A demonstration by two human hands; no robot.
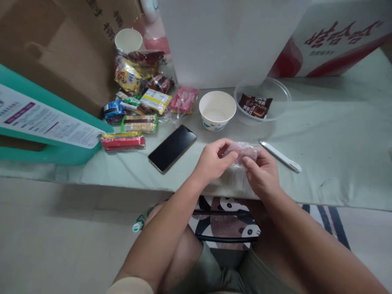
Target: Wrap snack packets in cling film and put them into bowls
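Between both hands, over the front of the table, is a crinkled clear plastic bag point(243, 150) with something pinkish inside that I cannot make out. My left hand point(216, 160) pinches its left side with thumb and fingers. On the other side my right hand point(263, 169) is closed on the same bag, thumb on top. Just behind the hands stands a white paper bowl point(218, 110). A clear plastic bowl point(280, 112) beside it holds a dark cocoa snack packet point(255, 106). Right of my right hand lies a white utility knife point(280, 156).
A black phone point(172, 148) lies left of the hands. Behind it are wrapped snacks point(139, 123), a pink packet point(184, 100) and a paper cup point(128, 40). A green container point(55, 122), a cardboard box point(61, 45) and a white box point(226, 41) border the table.
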